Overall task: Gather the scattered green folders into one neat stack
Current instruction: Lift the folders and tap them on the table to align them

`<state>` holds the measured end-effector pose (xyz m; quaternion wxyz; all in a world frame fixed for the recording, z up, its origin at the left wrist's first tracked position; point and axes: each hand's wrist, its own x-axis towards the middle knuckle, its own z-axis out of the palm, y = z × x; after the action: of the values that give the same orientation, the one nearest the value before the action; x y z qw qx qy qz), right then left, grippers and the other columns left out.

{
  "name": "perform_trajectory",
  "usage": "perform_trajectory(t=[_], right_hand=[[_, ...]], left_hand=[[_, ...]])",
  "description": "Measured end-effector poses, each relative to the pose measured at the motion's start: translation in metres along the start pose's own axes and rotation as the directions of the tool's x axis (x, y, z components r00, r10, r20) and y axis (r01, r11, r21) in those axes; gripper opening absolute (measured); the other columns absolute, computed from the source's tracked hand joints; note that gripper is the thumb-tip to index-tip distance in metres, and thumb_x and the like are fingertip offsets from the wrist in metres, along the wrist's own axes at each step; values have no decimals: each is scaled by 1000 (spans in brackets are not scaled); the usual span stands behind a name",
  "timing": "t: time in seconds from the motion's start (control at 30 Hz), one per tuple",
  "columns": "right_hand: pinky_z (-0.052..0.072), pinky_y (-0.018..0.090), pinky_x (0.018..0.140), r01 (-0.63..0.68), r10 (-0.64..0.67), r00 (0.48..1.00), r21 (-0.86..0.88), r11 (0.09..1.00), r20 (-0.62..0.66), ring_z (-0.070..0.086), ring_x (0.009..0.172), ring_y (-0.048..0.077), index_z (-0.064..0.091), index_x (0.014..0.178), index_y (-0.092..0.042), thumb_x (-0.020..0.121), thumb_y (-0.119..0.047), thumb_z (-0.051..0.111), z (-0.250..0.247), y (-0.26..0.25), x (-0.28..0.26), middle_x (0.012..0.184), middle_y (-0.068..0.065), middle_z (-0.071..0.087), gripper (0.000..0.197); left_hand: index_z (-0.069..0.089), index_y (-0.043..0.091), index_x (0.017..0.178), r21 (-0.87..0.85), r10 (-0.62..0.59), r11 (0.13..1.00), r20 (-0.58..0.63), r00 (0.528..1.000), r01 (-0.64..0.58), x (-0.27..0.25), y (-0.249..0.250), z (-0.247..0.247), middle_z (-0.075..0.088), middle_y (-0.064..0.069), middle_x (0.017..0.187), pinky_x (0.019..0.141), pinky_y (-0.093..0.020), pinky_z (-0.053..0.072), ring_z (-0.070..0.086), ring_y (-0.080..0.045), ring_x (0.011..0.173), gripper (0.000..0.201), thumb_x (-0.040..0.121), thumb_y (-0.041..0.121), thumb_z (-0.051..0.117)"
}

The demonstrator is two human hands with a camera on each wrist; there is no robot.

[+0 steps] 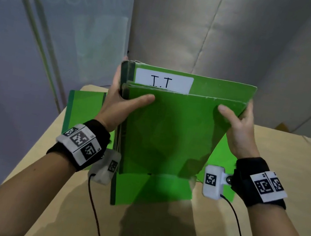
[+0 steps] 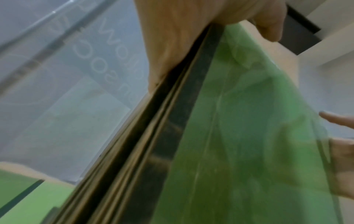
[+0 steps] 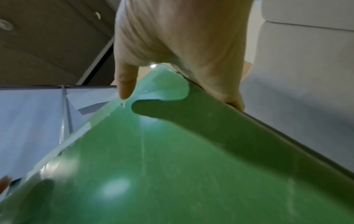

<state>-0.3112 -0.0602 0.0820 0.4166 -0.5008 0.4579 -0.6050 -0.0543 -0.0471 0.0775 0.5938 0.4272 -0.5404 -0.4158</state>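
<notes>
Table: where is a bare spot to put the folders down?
Bare table lies nearest you, between the forearms, and right of the flat folders. It is crowded under the held bundle and at the left, where another folder lies.

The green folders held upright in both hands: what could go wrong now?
1. The held folders are uneven: the one labelled I.T stands higher, so the stack may stay untidy.
2. The left hand and right hand grip only near the top edges; loose folders could slip down onto the folders on the table.
</notes>
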Motion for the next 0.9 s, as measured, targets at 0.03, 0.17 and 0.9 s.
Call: perform_trajectory(t=[0.03, 0.17, 0.9], right_hand=[[36, 47, 111, 17, -17, 1000, -7, 1000, -1, 45, 133, 25, 31, 143, -17, 45, -57, 83, 3, -6, 0, 145, 9, 46, 118], [34, 51, 111, 16, -8, 992, 63, 998, -125, 47, 131, 22, 50, 132, -20, 43, -73, 74, 12, -13, 7, 140, 5, 53, 106], [35, 23, 56, -29, 16, 943, -35, 999, -333, 46, 58, 9, 54, 63, -21, 84, -13, 55, 14, -19, 30, 62, -6, 48, 22]], left_hand=[[20, 26, 148, 10, 33, 999, -10, 999, -33, 2, 5, 1, 50, 3, 127, 103, -39, 46, 55, -17, 120, 102, 64, 27, 78], [58, 33, 106, -77, 64, 995, -87, 994, -71, 15, 19, 8, 57, -3, 111, 99, -45, 48, 58, -27, 107, 45, 64, 41, 71], [60, 20, 75, -162, -106, 982, -71, 992, 93, 27, 15, 2, 61, -3, 81, 81, -36, 48, 57, -22, 85, 13, 88, 17, 57]])
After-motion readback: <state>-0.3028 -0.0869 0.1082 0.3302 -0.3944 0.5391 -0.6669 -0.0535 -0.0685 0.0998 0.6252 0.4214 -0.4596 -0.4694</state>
